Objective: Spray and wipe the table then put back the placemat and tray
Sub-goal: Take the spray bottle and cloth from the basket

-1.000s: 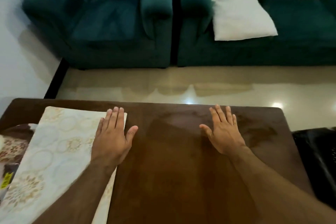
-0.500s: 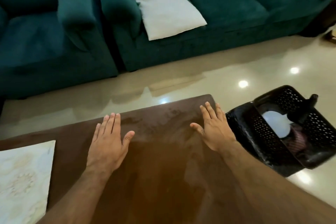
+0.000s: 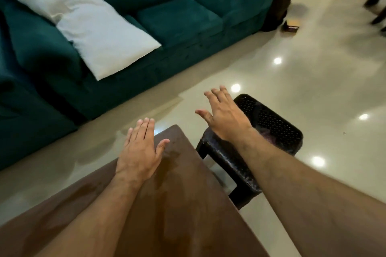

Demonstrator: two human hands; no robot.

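Left hand [image 3: 139,148] flat, fingers straight and together, over the far corner of the brown table [image 3: 188,204]; holds nothing. Right hand [image 3: 224,115] spread open, empty, out past the table edge above the black perforated stool [image 3: 269,123] beside it. Tabletop shows damp streaks. Placemat and tray not in view. Risk, as judged: the right hand reaching across without a clear look could knock the light stool or whatever sits on it, and a mat laid on wet wood would trap moisture.
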